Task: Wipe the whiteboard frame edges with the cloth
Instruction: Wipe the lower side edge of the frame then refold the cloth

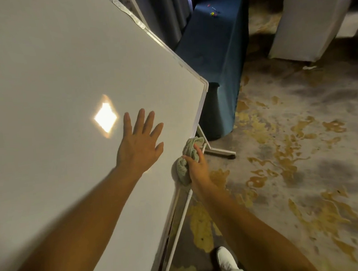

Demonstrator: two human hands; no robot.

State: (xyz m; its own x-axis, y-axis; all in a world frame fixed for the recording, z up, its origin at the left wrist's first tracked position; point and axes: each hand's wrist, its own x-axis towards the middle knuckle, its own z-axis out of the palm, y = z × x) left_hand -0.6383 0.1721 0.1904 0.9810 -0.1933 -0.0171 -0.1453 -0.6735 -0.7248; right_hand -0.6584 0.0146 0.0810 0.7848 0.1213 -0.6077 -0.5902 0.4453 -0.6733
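A large whiteboard (53,80) fills the left of the head view, tilted, with a pale metal frame edge (200,110) running down its right side. My left hand (139,143) lies flat on the board surface, fingers spread, holding nothing. My right hand (197,165) grips a bunched grey-green cloth (185,166) and presses it against the lower stretch of the frame edge, just below the board's right corner. Part of the cloth is hidden under my fingers.
The board's white stand leg and foot (219,151) stick out onto the patterned carpet (291,148). A table draped in dark blue cloth (217,58) stands right behind the board. A white covered chair (310,20) is at the far right. My white shoe (227,261) shows below.
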